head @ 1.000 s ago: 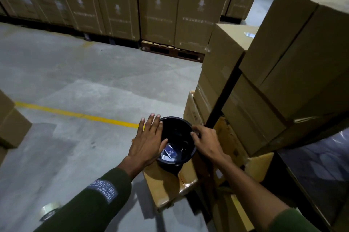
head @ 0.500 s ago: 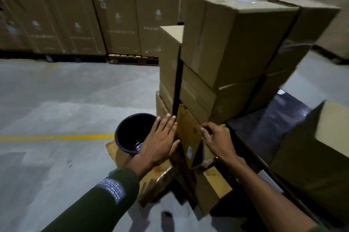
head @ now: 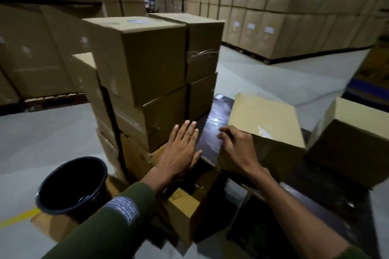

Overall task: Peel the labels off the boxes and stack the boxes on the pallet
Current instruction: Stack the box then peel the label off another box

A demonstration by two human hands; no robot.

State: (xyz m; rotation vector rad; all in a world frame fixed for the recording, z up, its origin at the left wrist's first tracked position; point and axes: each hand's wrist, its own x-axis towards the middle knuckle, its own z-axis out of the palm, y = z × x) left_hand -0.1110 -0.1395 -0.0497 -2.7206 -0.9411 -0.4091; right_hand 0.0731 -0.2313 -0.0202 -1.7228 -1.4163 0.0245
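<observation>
- Warehouse scene from a head-worn camera, looking down at two bare hands among brown cardboard boxes.
- Left hand (head: 181, 151), in a dark green sleeve (head: 117, 223), is spread flat with straight fingers near the foot of a tall stack of boxes (head: 151, 73); it grasps nothing, and whether it touches a box cannot be told.
- Right hand (head: 237, 149) has its fingers curled at the near corner of a loose box (head: 265, 119); it seems to be taking hold of that edge, though the blur leaves the grip uncertain.
- Loose box lies tilted on a dark glossy sheet (head: 212, 134), just right of the stack; another box (head: 355, 143) sits beside it further right.
- Stack is two boxes high at the front, with more boxes behind and lower ones at its foot.
- Black bucket (head: 71, 185) stands at lower left on a flattened carton, mouth up.
- No label is clearly visible on the loose box; a pale patch shows on top of the stack.
- Judged step: reaching for the next box to handle, stacking not yet done for it.
- Next move likely calls for both hands on the loose box, checking for a label, then lifting it squarely onto the stack.
- Background holds long walls of stacked cartons on a grey floor (head: 42, 143).
</observation>
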